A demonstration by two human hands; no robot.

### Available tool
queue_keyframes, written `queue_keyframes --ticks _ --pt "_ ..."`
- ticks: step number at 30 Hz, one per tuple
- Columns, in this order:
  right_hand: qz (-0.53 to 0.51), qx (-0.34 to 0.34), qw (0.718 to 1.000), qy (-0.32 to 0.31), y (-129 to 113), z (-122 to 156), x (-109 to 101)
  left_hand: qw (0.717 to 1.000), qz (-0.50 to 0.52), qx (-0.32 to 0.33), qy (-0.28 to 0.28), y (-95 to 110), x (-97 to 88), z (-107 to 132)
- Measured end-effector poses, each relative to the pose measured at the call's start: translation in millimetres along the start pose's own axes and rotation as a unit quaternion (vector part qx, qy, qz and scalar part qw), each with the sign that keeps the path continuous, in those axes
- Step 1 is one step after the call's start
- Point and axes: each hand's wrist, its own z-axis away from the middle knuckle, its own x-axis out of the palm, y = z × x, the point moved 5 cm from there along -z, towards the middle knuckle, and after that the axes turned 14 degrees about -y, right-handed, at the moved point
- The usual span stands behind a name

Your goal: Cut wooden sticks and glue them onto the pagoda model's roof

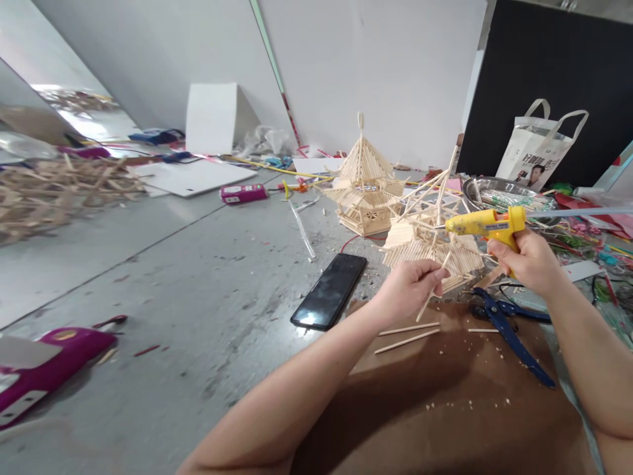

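Note:
My left hand (409,285) pinches a thin wooden stick (431,290) that slants up toward a part-built model of wooden sticks (428,234). My right hand (529,260) is closed round the grip of a yellow glue gun (487,225), whose nozzle points left at the model. A finished stick pagoda (363,185) stands just behind. Two loose sticks (408,335) lie on the brown cardboard sheet (445,409) under my forearms.
A black phone (330,290) lies left of the cardboard. Blue-handled pliers (509,326) rest at the right. A metal bowl (489,191), a white tote bag (539,148), a heap of sticks (54,188) and magenta objects (44,359) surround the grey floor.

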Motion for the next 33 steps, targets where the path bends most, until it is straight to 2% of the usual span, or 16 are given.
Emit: queue_keyframes --ticks 4,12,18,24,28,33 --pt "-0.003 0.045 0.999 0.0 5.2 3.0 -1.2 1.0 0.002 0.003 0.002 0.4 -0.2 0.0" --pt "-0.01 0.058 0.998 -0.004 5.6 9.0 -2.5 1.0 0.019 -0.008 -0.004 -1.2 0.5 1.0" --pt "-0.004 0.055 0.998 -0.009 2.9 7.8 0.3 0.992 0.122 -0.027 0.006 -9.9 1.2 -0.1" --pt "-0.12 0.026 0.992 -0.028 9.2 15.9 -0.4 0.968 0.25 -0.025 0.019 -14.6 -0.4 -0.8" --pt "-0.113 0.027 0.992 -0.05 10.5 24.3 1.6 0.961 0.276 -0.027 0.014 -15.4 0.9 -0.9" --pt "-0.082 0.033 0.994 -0.056 8.0 26.0 3.9 0.965 0.259 -0.03 0.019 -15.0 0.4 -1.2"
